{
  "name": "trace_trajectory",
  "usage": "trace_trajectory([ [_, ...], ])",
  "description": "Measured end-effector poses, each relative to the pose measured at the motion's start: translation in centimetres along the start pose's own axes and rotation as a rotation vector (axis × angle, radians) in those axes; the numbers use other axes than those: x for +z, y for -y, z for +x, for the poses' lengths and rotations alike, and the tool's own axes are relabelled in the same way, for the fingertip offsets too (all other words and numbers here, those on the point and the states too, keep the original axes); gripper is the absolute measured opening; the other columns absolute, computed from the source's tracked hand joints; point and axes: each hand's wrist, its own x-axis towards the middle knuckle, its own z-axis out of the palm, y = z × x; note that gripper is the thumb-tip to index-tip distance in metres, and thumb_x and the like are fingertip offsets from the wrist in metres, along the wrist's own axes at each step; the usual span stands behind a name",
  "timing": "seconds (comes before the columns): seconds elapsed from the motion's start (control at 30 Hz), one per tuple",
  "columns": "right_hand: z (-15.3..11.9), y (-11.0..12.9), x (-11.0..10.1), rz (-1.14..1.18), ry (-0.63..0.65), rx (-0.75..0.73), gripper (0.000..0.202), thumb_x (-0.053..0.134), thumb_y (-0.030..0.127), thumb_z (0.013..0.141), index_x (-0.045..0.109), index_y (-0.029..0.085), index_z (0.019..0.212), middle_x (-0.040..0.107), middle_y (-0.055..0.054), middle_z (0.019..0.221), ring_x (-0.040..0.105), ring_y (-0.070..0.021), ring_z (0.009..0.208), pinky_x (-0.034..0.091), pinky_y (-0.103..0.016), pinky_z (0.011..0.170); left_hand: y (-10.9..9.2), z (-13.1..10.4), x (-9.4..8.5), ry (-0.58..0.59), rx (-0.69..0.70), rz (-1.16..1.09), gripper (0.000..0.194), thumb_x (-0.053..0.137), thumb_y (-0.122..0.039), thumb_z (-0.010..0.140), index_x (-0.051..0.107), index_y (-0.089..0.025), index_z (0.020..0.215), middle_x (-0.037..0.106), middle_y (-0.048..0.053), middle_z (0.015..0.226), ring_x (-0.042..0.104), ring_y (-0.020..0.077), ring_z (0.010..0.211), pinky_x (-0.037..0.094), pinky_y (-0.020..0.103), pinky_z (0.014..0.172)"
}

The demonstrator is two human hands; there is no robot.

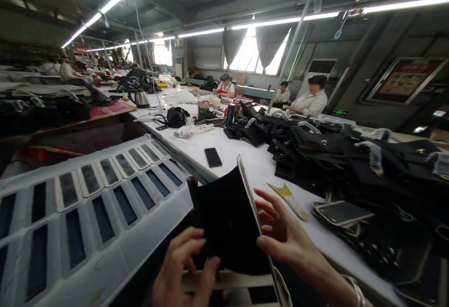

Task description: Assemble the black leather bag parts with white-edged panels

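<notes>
No text legible. Red sign at far left under the ceiling lights: pale characters, too small to read. Framed poster on right wall: red header and rows of print, blurred. Green display below it: unreadable.

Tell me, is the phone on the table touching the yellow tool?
Apart. The head view shows bare white table between the phone and the yellow tool.
</notes>
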Motion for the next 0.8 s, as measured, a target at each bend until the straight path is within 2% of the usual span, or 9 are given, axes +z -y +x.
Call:
trace_trajectory([
  [0.07,-1.3,-0.1,-0.9,-0.048,0.026,-0.008,0.079,0.079,0.044,0.076,0.037,0.034,0.142,0.050,-0.009,0.138,0.056,-0.0278,0.110,0.048,-0.043,0.088,0.2,1.6,-1.4,-0.035,-0.064,0.059,0.046,0.068,-0.033,0.084,0.050,-0.030,0.127,0.054,0.008,0.134,0.060,0.0152,0.079,0.053,0.027,0.063],
  [0.1,-1.8,-0.1,-1.2,-0.072,0.037,-0.009,0.078,0.079,0.042,0.076,0.037,0.034,0.142,0.050,-0.009,0.137,0.056,-0.0282,0.112,0.046,-0.044,0.089,0.3,2.3,-2.0,-0.003,-0.115,0.084,0.061,0.070,-0.035,0.082,0.043,-0.031,0.137,0.052,0.009,0.136,0.058,0.0154,0.079,0.053,0.028,0.063],
  [0.2,-2.9,0.0,-1.5,-0.138,0.057,0.000,0.075,0.077,0.036,0.077,0.039,0.035,0.141,0.052,-0.007,0.135,0.053,-0.0287,0.116,0.043,-0.046,0.094,0.7,3.8,-2.9,0.228,-0.282,0.007,0.077,0.068,-0.037,0.082,0.027,-0.039,0.148,0.053,0.007,0.133,0.054,0.0111,0.069,0.053,0.030,0.068],
  [0.27,-3.2,0.0,-1.5,-0.170,0.064,0.008,0.074,0.076,0.032,0.077,0.039,0.035,0.141,0.051,-0.007,0.136,0.052,-0.0288,0.118,0.041,-0.047,0.096,0.8,4.0,-3.0,0.345,-0.381,-0.141,0.074,0.067,-0.034,0.083,0.029,-0.040,0.146,0.056,0.004,0.127,0.053,0.0088,0.066,0.052,0.029,0.071],
  [0.33,-3.4,-0.1,-1.4,-0.208,0.064,0.008,0.074,0.075,0.029,0.076,0.039,0.035,0.141,0.051,-0.007,0.136,0.050,-0.0290,0.121,0.040,-0.047,0.098,0.8,3.8,-3.0,0.402,-0.457,-0.256,0.067,0.067,-0.033,0.084,0.035,-0.038,0.142,0.059,0.001,0.114,0.056,0.0097,0.069,0.051,0.027,0.071],
  [0.4,-3.5,-0.4,-1.4,-0.249,0.062,0.006,0.076,0.075,0.028,0.076,0.039,0.035,0.142,0.052,-0.006,0.136,0.050,-0.0292,0.122,0.040,-0.047,0.099,0.8,3.5,-3.0,0.415,-0.491,-0.309,0.059,0.067,-0.032,0.084,0.040,-0.034,0.137,0.061,0.000,0.101,0.059,0.0124,0.075,0.050,0.027,0.073],
  [0.5,-3.6,-0.9,-1.5,-0.285,0.062,0.001,0.076,0.075,0.028,0.075,0.039,0.035,0.142,0.052,-0.005,0.137,0.050,-0.0290,0.122,0.040,-0.047,0.100,0.9,2.9,-2.9,0.398,-0.504,-0.333,0.056,0.067,-0.030,0.084,0.040,-0.033,0.134,0.062,0.000,0.100,0.063,0.0161,0.087,0.051,0.029,0.079],
  [0.67,-3.6,-1.6,-1.5,-0.358,0.085,-0.014,0.077,0.075,0.027,0.074,0.039,0.035,0.142,0.051,-0.003,0.139,0.050,-0.0283,0.123,0.040,-0.047,0.103,1.7,1.2,-3.0,0.354,-0.489,-0.256,0.059,0.065,-0.031,0.085,0.033,-0.036,0.135,0.065,-0.001,0.103,0.065,0.0171,0.091,0.052,0.031,0.082],
  [0.8,-3.6,-1.9,-1.2,-0.484,0.115,-0.013,0.077,0.075,0.026,0.074,0.039,0.032,0.143,0.055,-0.004,0.134,0.051,-0.0288,0.121,0.040,-0.046,0.104,3.0,-0.3,-3.4,0.374,-0.432,-0.075,0.045,0.064,-0.033,0.086,0.041,-0.033,0.124,0.066,-0.001,0.102,0.067,0.0170,0.087,0.052,0.034,0.083],
])
